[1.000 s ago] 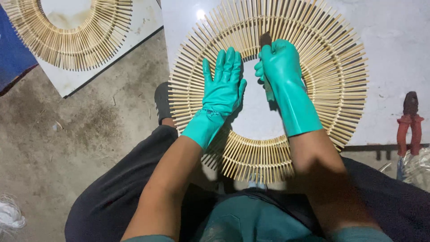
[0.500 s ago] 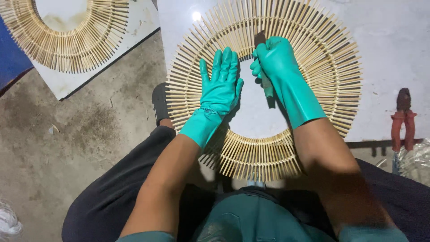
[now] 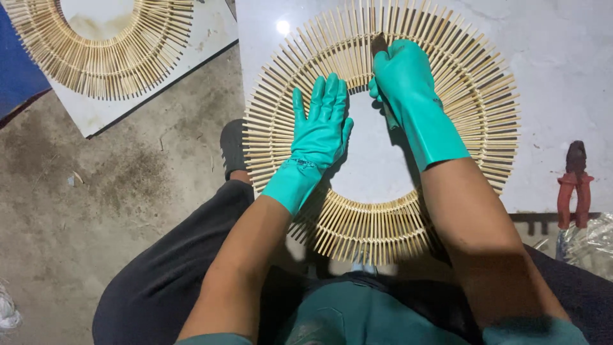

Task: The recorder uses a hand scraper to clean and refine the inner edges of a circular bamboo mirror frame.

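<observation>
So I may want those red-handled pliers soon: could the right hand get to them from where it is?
Probably yes. The pliers lie in the open on the white board, with nothing between them and the right hand. But that hand is gripping a dark-tipped tool at the stick ring and must free itself first.

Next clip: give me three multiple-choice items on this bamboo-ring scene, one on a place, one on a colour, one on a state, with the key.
1. Where do the red-handled pliers lie?
A. Right of the stick ring
B. Inside the ring
C. On the floor at left

2. What colour are the gloves?
A. Yellow
B. Teal green
C. Black

3. How is the left hand set?
A. Clenched in a fist
B. Flat with fingers spread on the stick ring
C. Raised off the work

Key: 1 A, they rest on the white board past the ring's right edge. 2 B, both gloves are teal green. 3 B, its palm lies open on the sticks while the right hand grips a dark tool.
</observation>
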